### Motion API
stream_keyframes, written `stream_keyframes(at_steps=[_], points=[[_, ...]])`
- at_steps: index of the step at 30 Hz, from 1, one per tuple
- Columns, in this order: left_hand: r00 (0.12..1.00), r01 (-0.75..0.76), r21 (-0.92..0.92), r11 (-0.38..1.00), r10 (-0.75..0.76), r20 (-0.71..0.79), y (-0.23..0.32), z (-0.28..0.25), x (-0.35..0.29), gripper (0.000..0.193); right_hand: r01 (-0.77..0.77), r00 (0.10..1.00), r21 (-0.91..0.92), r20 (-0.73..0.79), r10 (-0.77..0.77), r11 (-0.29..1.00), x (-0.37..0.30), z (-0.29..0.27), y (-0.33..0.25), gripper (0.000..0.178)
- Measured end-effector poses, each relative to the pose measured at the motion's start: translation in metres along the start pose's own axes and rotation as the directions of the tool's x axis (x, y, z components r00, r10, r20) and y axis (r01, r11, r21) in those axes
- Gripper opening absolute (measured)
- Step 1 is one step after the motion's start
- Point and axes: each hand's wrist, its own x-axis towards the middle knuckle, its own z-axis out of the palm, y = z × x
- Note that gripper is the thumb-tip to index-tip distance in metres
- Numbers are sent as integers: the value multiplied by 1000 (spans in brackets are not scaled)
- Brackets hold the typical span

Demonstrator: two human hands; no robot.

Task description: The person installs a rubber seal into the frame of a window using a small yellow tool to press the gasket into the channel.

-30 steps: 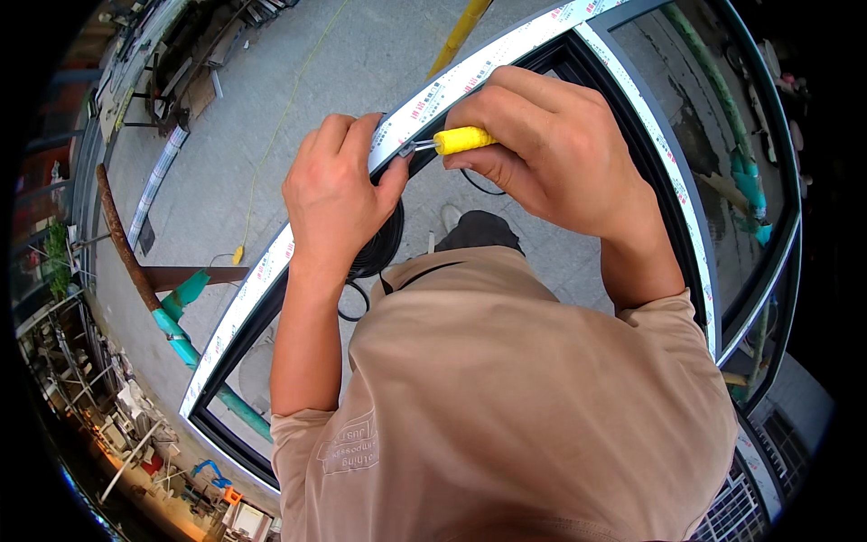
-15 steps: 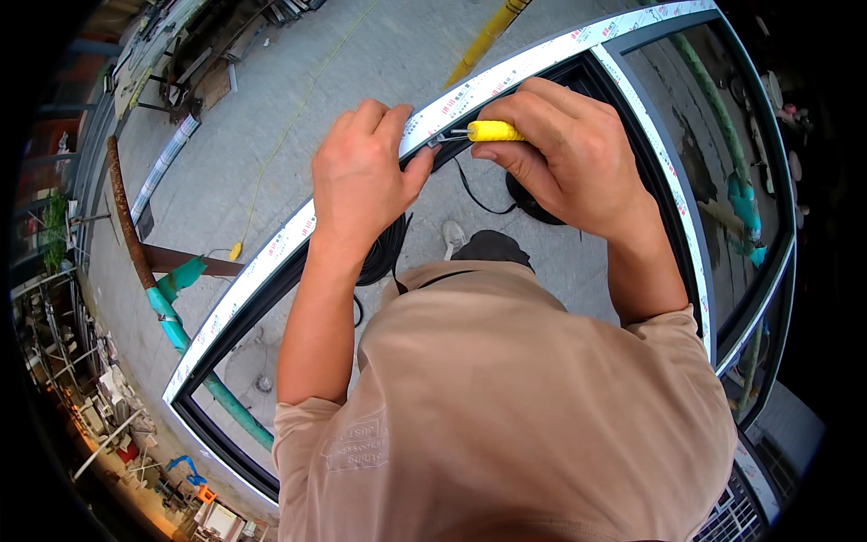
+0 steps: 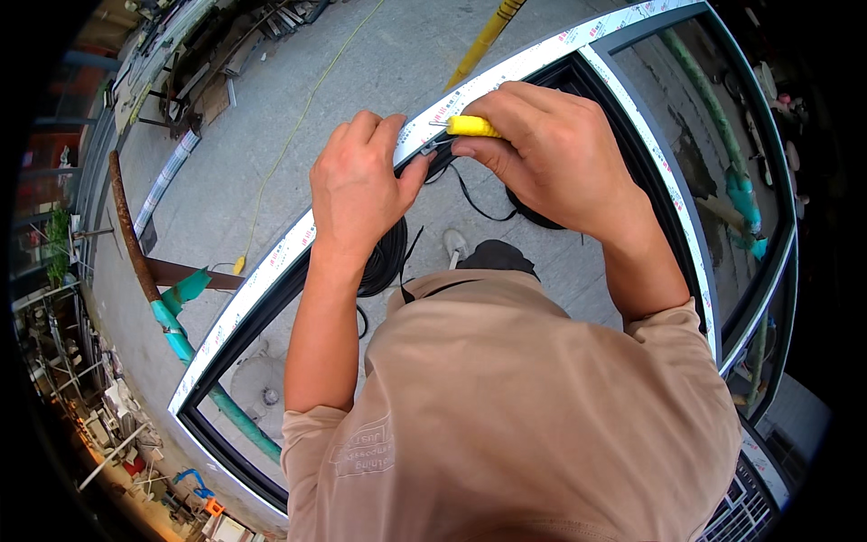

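Two bare hands on the go here. The left hand (image 3: 355,181) is curled over the frame (image 3: 275,260), thumb on the inner side. The right hand (image 3: 560,158) pinches one yellow tool (image 3: 474,126), fingers nearly closed; its metal end's at the frame, just beside the left thumb. Two black coils (image 3: 388,262) below, plus one yellow pole (image 3: 485,43) beyond the frame.

Space opens just below the right hand (image 3: 562,163)'s grip on a yellow handle (image 3: 471,126); the left hand (image 3: 357,185) blocks its left, and a film-covered frame rail (image 3: 280,256) bars the far side.
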Motion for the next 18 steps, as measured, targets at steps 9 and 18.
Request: stream_keyframes(at_steps=[9,18], points=[[1000,-1,16,1000,2,-19,-5,4,-4,47,-51,988,-68,142,60,996,13,12,-31,23],[1000,6,10,1000,-5,-16,-4,3,-5,48,-7,954,-24,299,14,1000,22,-2,-20,22]])
